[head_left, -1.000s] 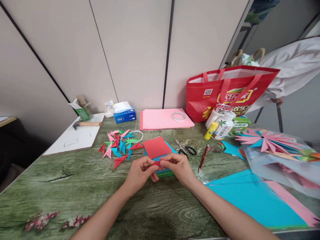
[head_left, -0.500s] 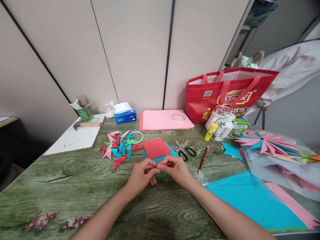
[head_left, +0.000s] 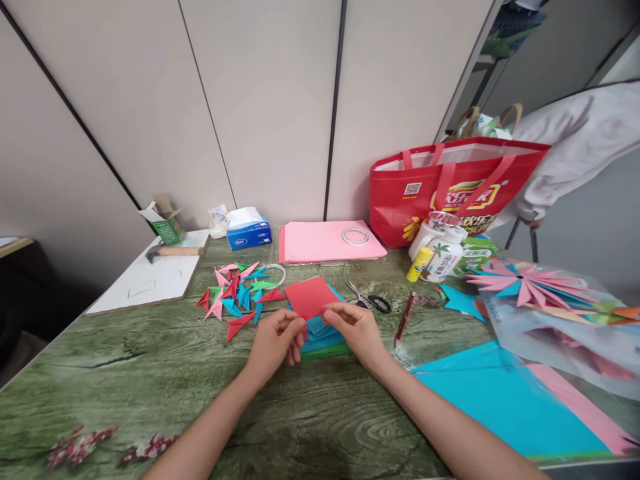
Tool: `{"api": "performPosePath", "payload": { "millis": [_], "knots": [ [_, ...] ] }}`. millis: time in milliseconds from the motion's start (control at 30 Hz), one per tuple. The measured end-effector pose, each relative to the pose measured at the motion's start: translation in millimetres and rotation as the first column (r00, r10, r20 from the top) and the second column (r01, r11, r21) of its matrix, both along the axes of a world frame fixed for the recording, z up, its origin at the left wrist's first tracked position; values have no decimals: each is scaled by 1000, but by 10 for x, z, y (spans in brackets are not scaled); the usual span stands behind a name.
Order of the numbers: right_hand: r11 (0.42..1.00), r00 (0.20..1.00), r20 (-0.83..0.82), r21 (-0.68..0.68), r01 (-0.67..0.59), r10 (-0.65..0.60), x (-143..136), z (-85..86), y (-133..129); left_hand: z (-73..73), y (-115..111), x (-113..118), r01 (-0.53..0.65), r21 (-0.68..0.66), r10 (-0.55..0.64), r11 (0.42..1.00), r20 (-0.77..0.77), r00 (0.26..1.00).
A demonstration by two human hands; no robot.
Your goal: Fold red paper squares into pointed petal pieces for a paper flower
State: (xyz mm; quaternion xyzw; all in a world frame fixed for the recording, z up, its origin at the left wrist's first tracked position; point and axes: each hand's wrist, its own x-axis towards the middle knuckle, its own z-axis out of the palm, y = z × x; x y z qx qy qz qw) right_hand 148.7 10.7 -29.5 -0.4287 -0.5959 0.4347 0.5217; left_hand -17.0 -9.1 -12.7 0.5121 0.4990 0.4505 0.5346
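My left hand point(head_left: 278, 337) is closed in a pinch, with a sliver of red folded paper point(head_left: 305, 331) showing at its fingertips. My right hand point(head_left: 354, 329) is curled, thumb and forefinger together beside the corner of a red paper sheet point(head_left: 309, 296); what they hold, if anything, is hidden. That sheet lies on top of a stack of blue paper point(head_left: 320, 338), with green paper point(head_left: 327, 351) under it. To the left lies a loose pile of folded paper pieces point(head_left: 240, 297) in red, pink, blue and green. Black-handled scissors point(head_left: 373, 299) rest behind my right hand.
Pink sheets point(head_left: 320, 241) with a tape ring point(head_left: 355, 235) lie at the back. Nearby stand a tissue box point(head_left: 249, 235), a red bag point(head_left: 400, 193), a glue stick point(head_left: 419, 264) and white bottles. A hammer point(head_left: 175, 251) rests on a white board. Blue paper point(head_left: 505, 400) lies at right.
My hands have moved apart from the red folded paper they both pinched. The left keeps red paper at its fingertips; the right has shifted slightly up, toward the red sheet's corner.
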Motion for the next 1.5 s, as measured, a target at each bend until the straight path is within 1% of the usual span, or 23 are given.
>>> {"api": "performPosePath", "payload": {
  "millis": [67, 100, 167, 233, 300, 367, 433, 533, 633, 733, 867, 933, 1000, 1100, 1133, 1167, 1200, 1233, 1300, 1333, 1367, 1433, 1500],
  "knots": [
    [986, 980, 187, 162, 43, -74, 16, -31, 23, 13, 45, -48, -167, 39, 162, 985, 98, 982],
    [966, 953, 284, 255, 35, -109, 18, -55, 29, 20, 75, -79, -271, 55, 260, 961, 156, 953],
    [918, 868, 471, 393, -49, -156, 10, -115, 32, 38, 136, -147, -423, 49, 399, 905, 246, 883],
    [897, 754, 632, 421, -138, -180, -9, -173, 22, 58, 189, -200, -482, 40, 446, 875, 319, 836],
    [895, 662, 725, 405, -187, -189, -27, -203, 6, 75, 220, -224, -506, 51, 457, 861, 360, 813],
    [897, 613, 766, 393, -204, -196, -33, -194, -5, 83, 229, -220, -514, 74, 451, 855, 384, 805],
    [892, 590, 781, 399, -215, -207, -29, -161, -10, 79, 222, -201, -493, 97, 426, 865, 379, 822],
    [878, 572, 790, 417, -234, -222, -24, -122, -13, 49, 202, -173, -436, 133, 385, 890, 292, 875],
    [877, 544, 804, 421, -233, -241, -30, -128, -16, -4, 188, -159, -397, 183, 362, 899, 197, 911],
    [883, 513, 826, 402, -244, -234, -35, -146, -13, -50, 176, -156, -366, 197, 339, 909, 157, 927],
    [890, 536, 816, 390, -238, -215, -25, -130, -12, -52, 153, -144, -351, 157, 332, 923, 136, 933],
    [907, 558, 800, 379, -184, -221, -23, -115, -25, -34, 138, -132, -364, 136, 344, 921, 149, 927],
    [920, 622, 747, 378, -107, -235, -25, -98, -46, -14, 126, -119, -377, 111, 356, 920, 168, 919],
    [914, 803, 513, 396, 91, -303, -19, -58, -75, 12, 118, -113, -410, 106, 384, 906, 204, 901],
    [902, 850, 396, 387, 190, -349, -11, -40, -76, 20, 118, -114, -437, 123, 404, 891, 221, 888],
    [884, 869, 283, 364, 294, -406, 2, -21, -71, 27, 118, -115, -466, 145, 426, 873, 237, 873],
    [859, 865, 182, 326, 395, -467, 17, -3, -63, 35, 118, -116, -485, 165, 440, 859, 250, 863],
    [820, 838, 89, 288, 495, -538, 33, 13, -51, 41, 116, -112, -485, 174, 436, 857, 255, 863],
    [757, 792, -22, 277, 591, -610, 57, 37, -33, 48, 103, -92, -399, 152, 358, 904, 238, 903],
    [752, 800, -39, 313, 579, -599, 60, 44, -33, 49, 90, -73, -329, 126, 296, 936, 224, 929],
    [770, 834, -23, 372, 518, -551, 55, 46, -41, 47, 73, -51, -246, 98, 221, 964, 212, 952],
    [823, 921, 83, 486, 295, -380, 22, 39, -78, 45, 31, -3, -136, 80, 117, 988, 209, 971],
    [855, 955, 211, 513, 72, -207, -24, 20, -126, 52, -12, 35, -88, 125, 59, 988, 215, 975]
  ]
}}
